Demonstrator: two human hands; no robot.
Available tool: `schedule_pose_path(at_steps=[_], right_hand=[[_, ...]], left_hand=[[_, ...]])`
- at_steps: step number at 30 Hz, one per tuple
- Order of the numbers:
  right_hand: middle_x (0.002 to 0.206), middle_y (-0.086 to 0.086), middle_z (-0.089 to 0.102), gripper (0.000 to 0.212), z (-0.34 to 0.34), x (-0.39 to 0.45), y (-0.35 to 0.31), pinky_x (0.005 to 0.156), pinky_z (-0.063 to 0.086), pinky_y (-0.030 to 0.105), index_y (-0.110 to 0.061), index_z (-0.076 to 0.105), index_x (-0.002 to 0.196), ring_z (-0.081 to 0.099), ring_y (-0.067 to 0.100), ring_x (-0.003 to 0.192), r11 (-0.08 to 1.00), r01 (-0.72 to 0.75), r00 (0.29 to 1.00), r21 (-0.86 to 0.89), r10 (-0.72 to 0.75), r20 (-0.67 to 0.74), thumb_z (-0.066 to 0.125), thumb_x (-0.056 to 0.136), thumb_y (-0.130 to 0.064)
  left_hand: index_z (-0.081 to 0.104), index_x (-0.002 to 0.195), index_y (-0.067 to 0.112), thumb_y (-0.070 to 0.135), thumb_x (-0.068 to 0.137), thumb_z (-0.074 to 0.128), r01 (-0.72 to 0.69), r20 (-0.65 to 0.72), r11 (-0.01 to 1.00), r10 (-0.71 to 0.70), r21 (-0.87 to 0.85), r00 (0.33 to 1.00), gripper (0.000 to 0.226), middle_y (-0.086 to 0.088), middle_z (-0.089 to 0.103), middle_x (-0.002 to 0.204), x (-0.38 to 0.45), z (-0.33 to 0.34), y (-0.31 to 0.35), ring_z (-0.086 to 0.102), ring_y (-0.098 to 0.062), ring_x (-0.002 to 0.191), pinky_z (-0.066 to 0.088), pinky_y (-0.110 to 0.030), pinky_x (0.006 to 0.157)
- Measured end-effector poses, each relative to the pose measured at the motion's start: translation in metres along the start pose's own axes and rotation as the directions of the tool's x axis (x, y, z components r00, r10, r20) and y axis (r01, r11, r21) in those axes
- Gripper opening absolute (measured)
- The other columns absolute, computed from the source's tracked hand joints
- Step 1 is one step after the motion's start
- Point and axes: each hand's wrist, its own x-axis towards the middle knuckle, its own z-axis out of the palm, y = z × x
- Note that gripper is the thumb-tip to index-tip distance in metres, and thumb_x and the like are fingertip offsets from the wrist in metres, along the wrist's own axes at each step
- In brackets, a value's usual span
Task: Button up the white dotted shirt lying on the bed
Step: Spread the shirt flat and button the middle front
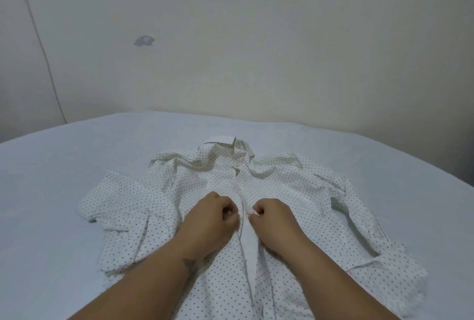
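Here, front placket of white dotted cotton shirt (256, 191) is pinched between both hands.
Placket runs away toward collar; left hand (213, 217) & right hand (274, 219) are curled on its edges, equally near.

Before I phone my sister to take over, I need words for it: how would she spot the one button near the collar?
Start at the pale blue bed and find the white dotted shirt spread on it, collar toward the wall. Just below the collar, on the centre strip, sits a small round white button. It lies beyond both hands, plain against the dotted cloth.
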Motion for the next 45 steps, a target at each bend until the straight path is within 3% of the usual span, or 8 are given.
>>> schedule_pose_path(at_steps=[7, 17, 21, 29, 33, 37, 42, 45], right_hand=[[0.067, -0.003, 0.051, 0.013, -0.002, 0.0, 0.004, 0.049, 0.035, 0.026, -0.016, 0.057, 0.077, 0.044, 0.013, 0.054, 0.965, -0.046, 0.999, 0.258, 0.038, 0.036, 0.055, 0.089, -0.014], [0.061, -0.002, 0.055, 0.011, -0.007, 0.0, 0.005, 0.039, 0.038, 0.016, -0.014, 0.067, 0.082, 0.05, 0.003, 0.04, 0.784, -0.172, 0.983, 0.596, 0.098, 0.155, 0.064, 0.09, -0.007], [0.061, -0.003, 0.056, 0.012, -0.008, -0.002, 0.004, 0.035, 0.035, 0.014, -0.017, 0.067, 0.079, 0.046, -0.002, 0.031, 0.794, -0.163, 0.984, 0.586, 0.089, 0.153, 0.067, 0.088, -0.008], [0.062, 0.0, 0.056, 0.01, -0.011, -0.003, 0.002, 0.034, 0.035, 0.015, -0.013, 0.069, 0.081, 0.045, 0.002, 0.032, 0.759, -0.187, 0.98, 0.624, 0.101, 0.172, 0.068, 0.086, -0.005], [0.062, 0.002, 0.064, 0.01, -0.013, -0.003, 0.001, 0.036, 0.038, 0.016, -0.01, 0.072, 0.084, 0.053, 0.004, 0.037, 0.746, -0.217, 0.972, 0.63, 0.105, 0.21, 0.063, 0.089, -0.007], [0.071, 0.005, 0.071, 0.019, -0.015, -0.002, 0.002, 0.042, 0.045, 0.021, -0.007, 0.071, 0.088, 0.066, 0.011, 0.056, 0.717, -0.242, 0.964, 0.654, 0.099, 0.249, 0.054, 0.094, -0.005], [0.061, 0.002, 0.071, 0.007, -0.011, -0.004, 0.004, 0.04, 0.043, 0.017, -0.007, 0.069, 0.083, 0.065, 0.009, 0.052, 0.761, -0.184, 0.976, 0.622, 0.065, 0.209, 0.064, 0.086, -0.002], [0.059, 0.002, 0.069, 0.003, -0.006, -0.002, 0.006, 0.043, 0.043, 0.02, -0.008, 0.067, 0.084, 0.066, 0.01, 0.055, 0.79, -0.15, 0.985, 0.595, 0.066, 0.161, 0.065, 0.085, -0.005]], left_hand=[[0.062, 0.081, 0.032, 0.032, 0.085, 0.062, -0.02, 0.058, 1.0, 0.02, -0.006, 0.998, 0.004, 0.013, 0.062, 0.079, -0.001, -0.002, 0.004, 0.055, -0.001, 0.07, 0.042, -0.018, 0.061], [0.069, 0.074, 0.028, 0.027, 0.083, 0.07, 0.113, 0.042, 0.953, -0.105, -0.281, 0.994, 0.01, 0.009, 0.068, 0.064, 0.001, -0.007, 0.011, 0.055, 0.0, 0.054, 0.044, -0.019, 0.055], [0.071, 0.074, 0.022, 0.022, 0.082, 0.073, 0.176, 0.058, 0.917, -0.166, -0.358, 0.984, 0.008, 0.004, 0.073, 0.065, 0.002, -0.008, 0.015, 0.064, -0.004, 0.059, 0.053, -0.024, 0.062], [0.07, 0.071, 0.02, 0.018, 0.08, 0.073, 0.227, 0.041, 0.876, -0.232, -0.425, 0.972, 0.01, 0.007, 0.068, 0.055, 0.003, -0.004, 0.017, 0.056, 0.0, 0.047, 0.047, -0.015, 0.049], [0.071, 0.072, 0.021, 0.015, 0.079, 0.073, 0.256, 0.036, 0.84, -0.273, -0.479, 0.961, 0.01, -0.002, 0.074, 0.068, 0.002, -0.005, 0.017, 0.062, -0.009, 0.056, 0.053, -0.026, 0.06], [0.072, 0.072, 0.022, 0.014, 0.078, 0.073, 0.222, 0.014, 0.842, -0.247, -0.491, 0.969, 0.01, -0.002, 0.073, 0.065, 0.0, -0.004, 0.016, 0.057, -0.007, 0.05, 0.05, -0.026, 0.055], [0.07, 0.074, 0.024, 0.015, 0.08, 0.068, 0.173, -0.019, 0.873, -0.204, -0.457, 0.979, 0.011, 0.005, 0.069, 0.058, -0.001, 0.0, 0.015, 0.053, 0.001, 0.043, 0.042, -0.014, 0.045], [0.069, 0.073, 0.024, 0.021, 0.08, 0.065, 0.164, -0.033, 0.86, -0.205, -0.484, 0.978, 0.009, 0.006, 0.069, 0.058, -0.001, 0.001, 0.015, 0.053, 0.001, 0.044, 0.043, -0.017, 0.047]])
